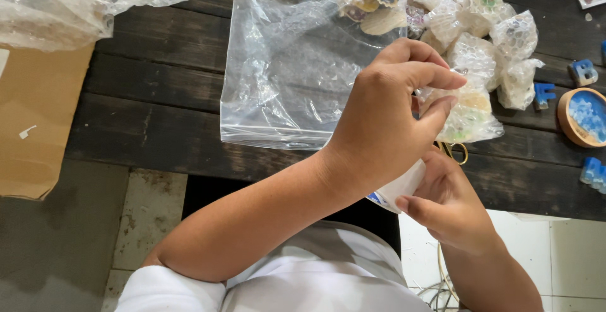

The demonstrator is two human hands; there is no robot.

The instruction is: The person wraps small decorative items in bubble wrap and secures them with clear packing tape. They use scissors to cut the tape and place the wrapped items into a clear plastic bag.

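Our left hand (385, 123) pinches a bubble-wrapped piece (467, 113); our right hand (448, 208) grips a white roll (399, 189). Loosening our pinch could drop it onto the tabletop (158, 85).

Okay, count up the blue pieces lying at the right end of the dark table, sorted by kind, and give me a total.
Small blue block pieces: 3
Round wood-rimmed disc with blue inlay: 1
Total: 4
A blue sliver at the picture's right edge is too cut off to count.
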